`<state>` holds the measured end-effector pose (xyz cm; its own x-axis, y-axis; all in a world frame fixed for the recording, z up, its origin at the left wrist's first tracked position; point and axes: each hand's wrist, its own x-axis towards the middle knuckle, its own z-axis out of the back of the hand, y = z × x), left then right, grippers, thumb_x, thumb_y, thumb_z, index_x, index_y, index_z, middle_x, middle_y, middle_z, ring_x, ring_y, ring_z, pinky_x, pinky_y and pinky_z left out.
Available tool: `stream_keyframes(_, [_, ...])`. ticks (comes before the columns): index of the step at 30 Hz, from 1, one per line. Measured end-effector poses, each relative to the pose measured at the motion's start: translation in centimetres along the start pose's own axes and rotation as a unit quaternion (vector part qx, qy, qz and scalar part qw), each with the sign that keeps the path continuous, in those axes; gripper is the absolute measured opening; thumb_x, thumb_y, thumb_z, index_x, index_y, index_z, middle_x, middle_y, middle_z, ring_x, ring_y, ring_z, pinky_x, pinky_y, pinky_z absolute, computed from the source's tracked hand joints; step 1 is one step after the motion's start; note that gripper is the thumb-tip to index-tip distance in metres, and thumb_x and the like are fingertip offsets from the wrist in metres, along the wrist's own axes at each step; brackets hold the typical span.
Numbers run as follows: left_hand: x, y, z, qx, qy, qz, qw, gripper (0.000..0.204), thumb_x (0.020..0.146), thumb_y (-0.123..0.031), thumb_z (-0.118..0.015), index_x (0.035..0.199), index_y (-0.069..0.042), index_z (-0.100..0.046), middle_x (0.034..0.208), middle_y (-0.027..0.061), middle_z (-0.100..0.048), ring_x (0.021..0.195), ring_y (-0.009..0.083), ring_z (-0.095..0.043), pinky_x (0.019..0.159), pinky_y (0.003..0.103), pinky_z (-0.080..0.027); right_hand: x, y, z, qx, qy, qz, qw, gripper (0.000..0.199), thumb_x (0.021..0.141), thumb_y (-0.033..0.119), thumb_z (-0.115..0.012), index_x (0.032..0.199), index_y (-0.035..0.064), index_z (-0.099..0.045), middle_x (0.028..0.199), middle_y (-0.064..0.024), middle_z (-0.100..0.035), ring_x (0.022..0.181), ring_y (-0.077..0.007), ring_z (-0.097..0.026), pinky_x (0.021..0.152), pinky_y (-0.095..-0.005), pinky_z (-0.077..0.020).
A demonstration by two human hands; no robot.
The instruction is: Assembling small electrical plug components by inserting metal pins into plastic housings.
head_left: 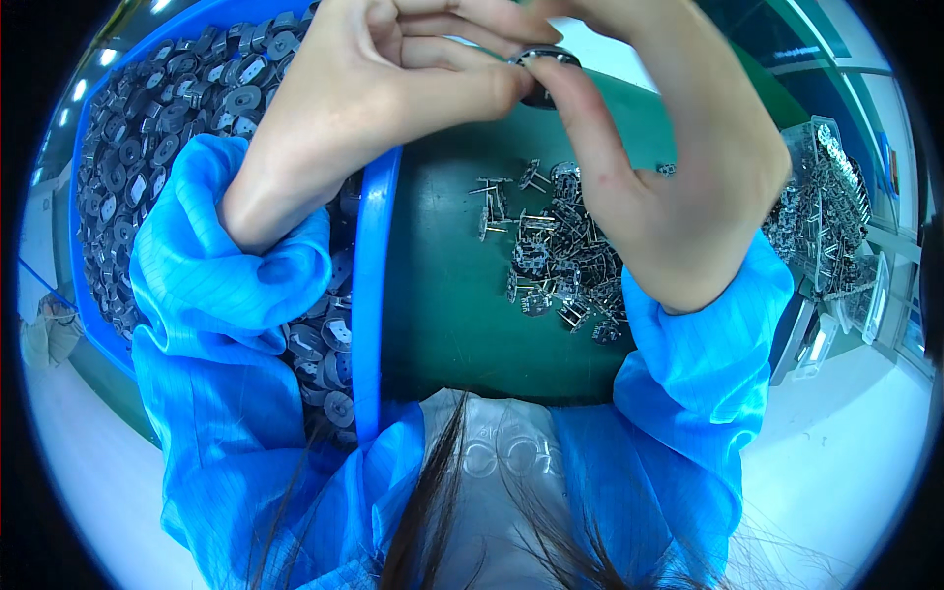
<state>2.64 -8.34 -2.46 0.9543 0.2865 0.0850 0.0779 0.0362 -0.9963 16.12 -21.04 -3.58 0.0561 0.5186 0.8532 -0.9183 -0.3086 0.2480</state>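
Both hands are raised close to the camera and meet at one small dark round metal part (547,61). My left hand (374,88) pinches it from the left with thumb and fingers. My right hand (678,167) pinches it from the right with thumb and forefinger. Both arms wear bright blue sleeves (226,295). Below the hands, a loose heap of small metal pin parts (556,256) lies on the green table mat (442,295). A blue bin (372,295) full of grey round disc parts (147,147) sits under my left arm.
A clear plastic tray (821,226) holding several metal parts stands at the right. A clear blister tray (501,452) lies near the front edge, partly covered by strands of hair. White floor shows at both lower sides.
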Motion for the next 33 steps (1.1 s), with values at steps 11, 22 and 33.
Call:
stream_keyframes(11, [-0.2, -0.7, -0.3, 0.036, -0.071, 0.013, 0.997, 0.036, 0.069, 0.003, -0.073, 0.1, 0.001, -0.055, 0.086, 0.0082, -0.065, 0.076, 0.007, -0.062, 0.068, 0.018, -0.051, 2.3, 4.3, 1.6, 0.144, 0.179, -0.4, 0.887, 0.031, 0.082, -0.011, -0.055, 0.112, -0.0051, -0.058, 0.105, -0.0158, -0.061, 0.094, -0.0186, -0.063, 0.081, -0.0279, -0.0531])
stream_keyframes(22, [1.2, -3.3, 5.7, 0.547, 0.002, -0.306, 0.78, 0.03, 0.08, -0.011, -0.07, 0.104, 0.003, -0.059, 0.103, 0.0159, -0.062, 0.091, 0.0205, -0.063, 0.07, 0.026, -0.056, 1.2, -5.7, 1.7, -0.085, 0.132, -0.2, 0.967, 0.013, 0.074, -0.001, -0.067, 0.087, -0.0013, -0.07, 0.083, -0.0143, -0.067, 0.074, -0.024, -0.067, 0.064, -0.0287, -0.0528])
stream_keyframes(33, [-0.8, -0.6, 13.4, 0.657, 0.002, 0.21, 0.724, 0.041, 0.064, -0.018, -0.08, 0.097, -0.002, -0.061, 0.078, 0.0127, -0.058, 0.077, 0.0268, -0.06, 0.07, 0.039, -0.047, 0.8, -8.1, 1.9, -0.165, 0.247, -0.321, 0.899, 0.025, 0.076, 0.008, -0.069, 0.096, -0.0052, -0.067, 0.091, -0.0201, -0.066, 0.085, -0.0269, -0.066, 0.077, -0.0316, -0.052])
